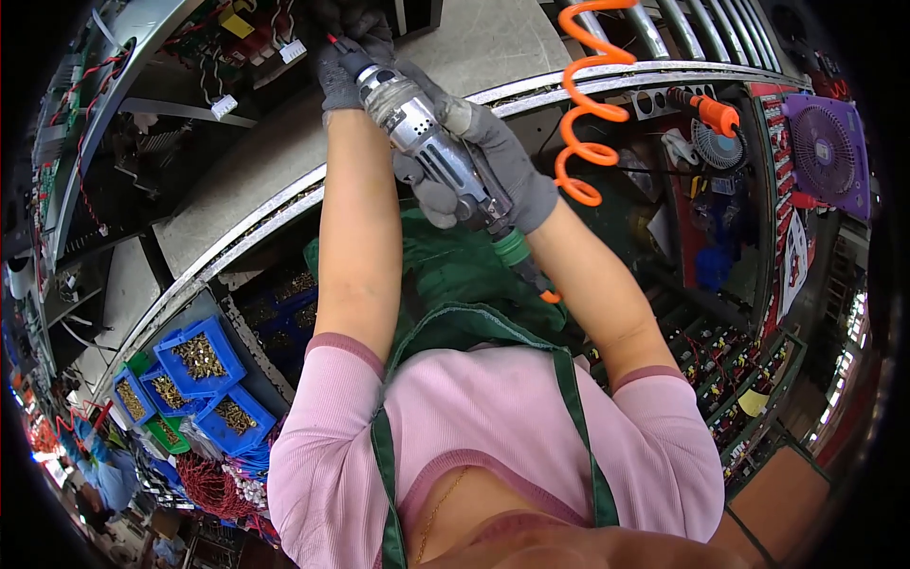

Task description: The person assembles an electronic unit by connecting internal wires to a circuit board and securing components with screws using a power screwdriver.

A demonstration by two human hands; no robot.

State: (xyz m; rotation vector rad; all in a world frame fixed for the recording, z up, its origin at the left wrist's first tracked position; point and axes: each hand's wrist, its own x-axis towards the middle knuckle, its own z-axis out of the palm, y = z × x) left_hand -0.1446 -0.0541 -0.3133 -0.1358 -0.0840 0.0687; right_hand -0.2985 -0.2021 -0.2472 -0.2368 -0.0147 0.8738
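In my right hand (pixel 507 161), gloved in grey, lies a silver air screwdriver (pixel 417 128), my fingers wrapped round its body. Its tip points up and left toward my other hand, and a green fitting (pixel 512 248) joins its rear end. My left hand (pixel 341 81), also gloved, is beside the tip at the top edge. Its fingers look curled together in shadow; what they hold I cannot make out. Left of it, white wire connectors (pixel 224 106) hang from an open metal chassis (pixel 114 95) with circuit boards and a yellow-topped part (pixel 235 23).
An orange coiled air hose (pixel 590 109) hangs right of my hands, near metal rollers (pixel 678 33). Blue bins (pixel 201 358) of screws and a red wire bundle (pixel 210 486) are at lower left. An orange-handled tool (pixel 716 116) and a purple fan (pixel 823 142) stand at right.
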